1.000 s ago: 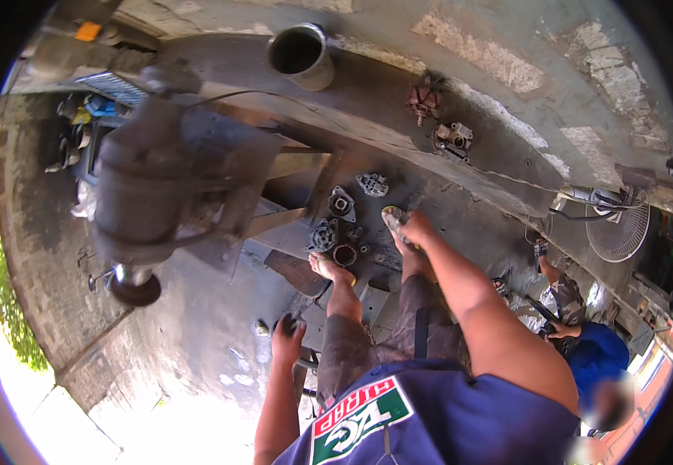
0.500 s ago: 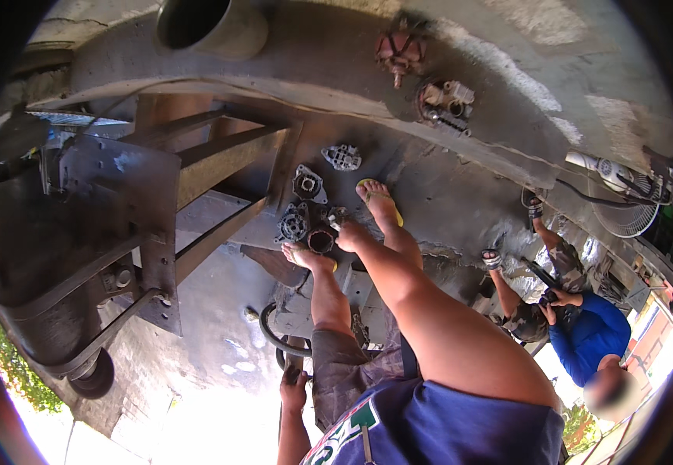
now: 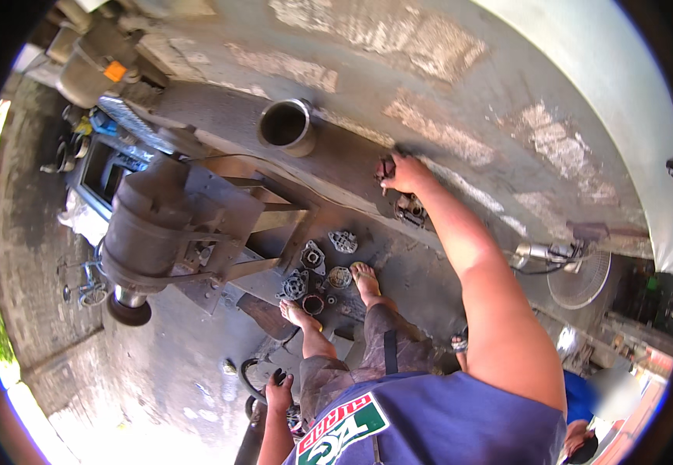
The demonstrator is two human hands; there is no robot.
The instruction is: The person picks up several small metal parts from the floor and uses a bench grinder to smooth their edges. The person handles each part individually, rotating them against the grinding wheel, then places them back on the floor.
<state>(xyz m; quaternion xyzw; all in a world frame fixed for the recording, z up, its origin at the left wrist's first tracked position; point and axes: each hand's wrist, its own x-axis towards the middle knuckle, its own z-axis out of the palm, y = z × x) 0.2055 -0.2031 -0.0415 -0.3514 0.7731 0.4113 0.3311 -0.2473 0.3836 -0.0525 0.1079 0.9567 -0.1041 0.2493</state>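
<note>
My right hand point(image 3: 405, 175) reaches far out to the raised ledge, its fingers closed around a dark reddish rotor point(image 3: 385, 167). Right beside it on the ledge sits a small metal assembly point(image 3: 409, 209). My left hand point(image 3: 279, 395) is low by my left knee, its fingers curled on something dark that I cannot make out. Around my feet on the floor lie alternator housing pieces: a grey one point(image 3: 343, 242), a flanged one point(image 3: 312, 256) and a slotted one point(image 3: 295, 285). A round metal part point(image 3: 340, 277) and a reddish ring point(image 3: 313, 304) lie beside them.
A big motor-like machine point(image 3: 151, 225) on a steel frame stands at left. An open metal cylinder point(image 3: 285, 128) rests on the ledge. A fan point(image 3: 580, 279) stands at right, near a person in blue point(image 3: 576, 395). A black hose point(image 3: 248, 380) curves near my left hand.
My right hand has left the parts on the floor, gone up to the ledge and closed on the rotor. The view has shifted; my left hand stays low beside my leg.
</note>
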